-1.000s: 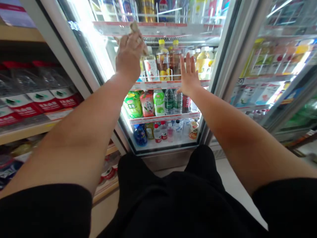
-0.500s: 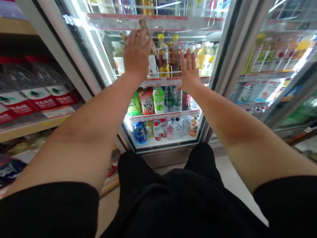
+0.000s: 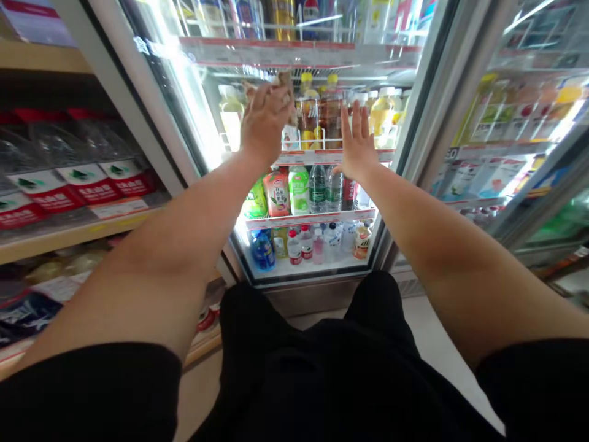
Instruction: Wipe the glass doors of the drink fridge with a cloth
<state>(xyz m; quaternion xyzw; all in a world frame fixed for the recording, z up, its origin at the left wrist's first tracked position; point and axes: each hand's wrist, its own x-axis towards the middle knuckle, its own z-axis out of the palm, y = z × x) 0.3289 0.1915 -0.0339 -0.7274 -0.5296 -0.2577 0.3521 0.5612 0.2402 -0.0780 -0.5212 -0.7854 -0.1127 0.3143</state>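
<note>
My left hand is raised against the glass door of a drinks fridge, its fingers closed on a crumpled beige cloth that pokes out above them. My right hand lies flat on the same glass with its fingers stretched up and apart, holding nothing. Behind the glass at hand height stand amber bottles with yellow caps. Green and clear bottles fill the shelf below.
Small bottles line the fridge's bottom shelf. A second glass-door fridge stands to the right. On the left, wooden shelves carry red-labelled packs. My black-clad legs fill the lower middle of the view.
My left hand has slid to the right and down across the glass with the cloth. My right hand has stayed flat in about the same spot.
</note>
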